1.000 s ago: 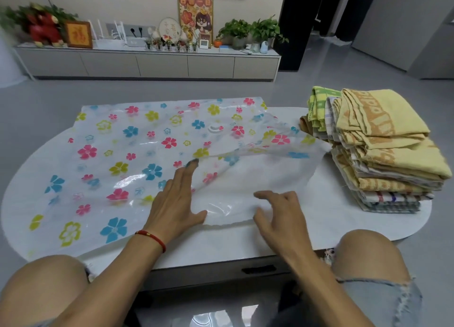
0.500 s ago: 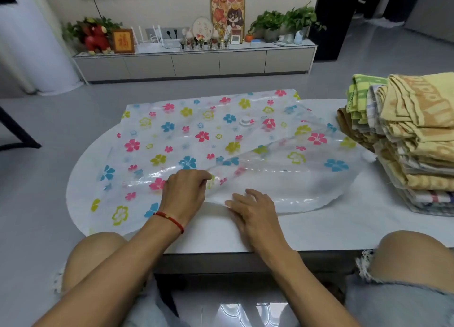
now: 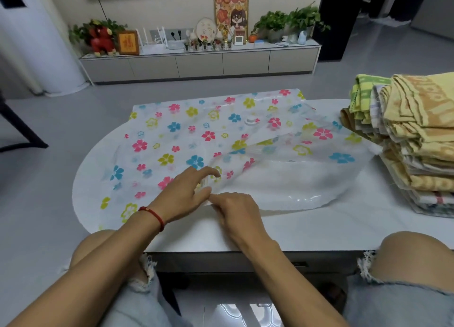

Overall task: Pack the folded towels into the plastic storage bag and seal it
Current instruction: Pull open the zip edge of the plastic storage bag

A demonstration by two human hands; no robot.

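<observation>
A clear plastic storage bag (image 3: 191, 135) printed with pink, blue and yellow flowers lies spread over the white oval table (image 3: 307, 231). A white round valve (image 3: 251, 121) sits on its far part. The bag's right part is folded over, plain side up. My left hand (image 3: 186, 195) and my right hand (image 3: 235, 210) meet at the bag's near edge, fingertips pinching the plastic there. A tall stack of folded towels (image 3: 415, 140), yellow, green and striped, stands on the table's right end, apart from both hands.
A low grey sideboard (image 3: 199, 62) with plants, a framed picture and ornaments runs along the far wall. A white column (image 3: 39, 39) stands at the left. My bare knees show below the table's near edge. Grey floor surrounds the table.
My two hands have come together at the bag's near edge, from lying flat and apart on it. The camera view has shifted left, pushing the towel stack toward the right border.
</observation>
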